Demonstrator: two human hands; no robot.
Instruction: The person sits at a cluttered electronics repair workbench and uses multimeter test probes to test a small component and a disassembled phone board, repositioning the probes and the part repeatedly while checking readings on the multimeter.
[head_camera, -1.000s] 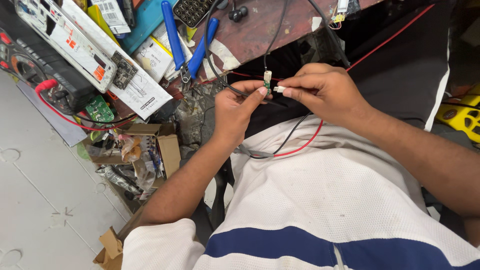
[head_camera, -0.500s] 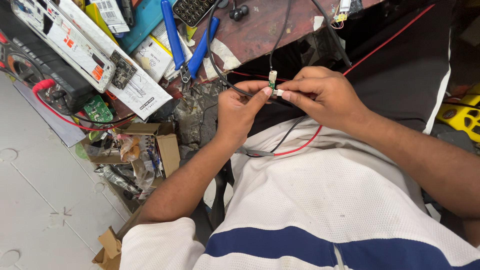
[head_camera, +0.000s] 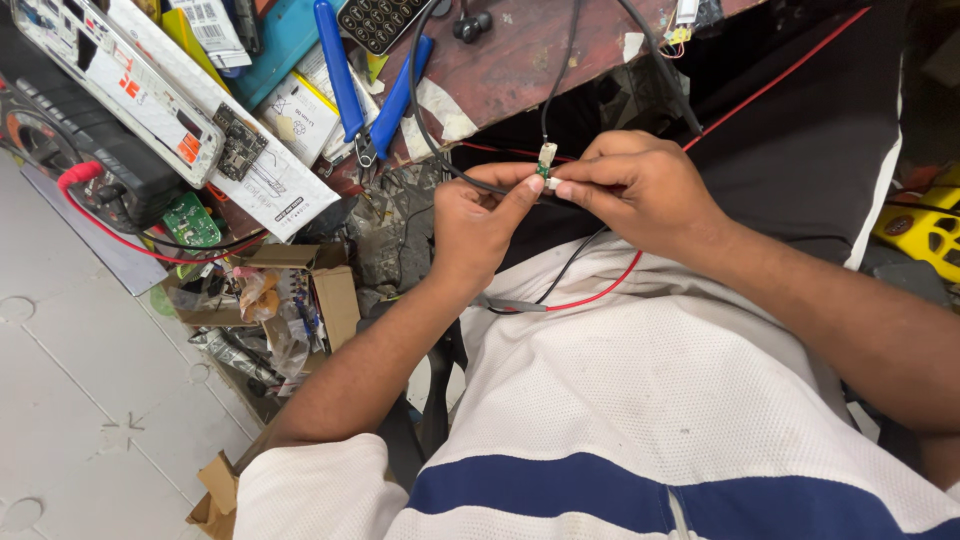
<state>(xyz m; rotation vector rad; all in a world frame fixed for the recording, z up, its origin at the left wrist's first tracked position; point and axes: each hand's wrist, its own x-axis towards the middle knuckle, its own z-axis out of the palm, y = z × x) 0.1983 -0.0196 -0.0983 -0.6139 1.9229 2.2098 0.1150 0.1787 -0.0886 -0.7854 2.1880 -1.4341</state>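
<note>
I note both hands have drifted slightly lower. My left hand (head_camera: 480, 215) and right hand (head_camera: 640, 190) remain pinched shut on the small connector (head_camera: 546, 160), held just off the desk's (head_camera: 520, 60) near edge; work continues.

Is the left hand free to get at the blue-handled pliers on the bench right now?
Probably not at once: the left hand and right hand both pinch the small connector. The blue-handled pliers lie uncovered nearby on the bench.
</note>
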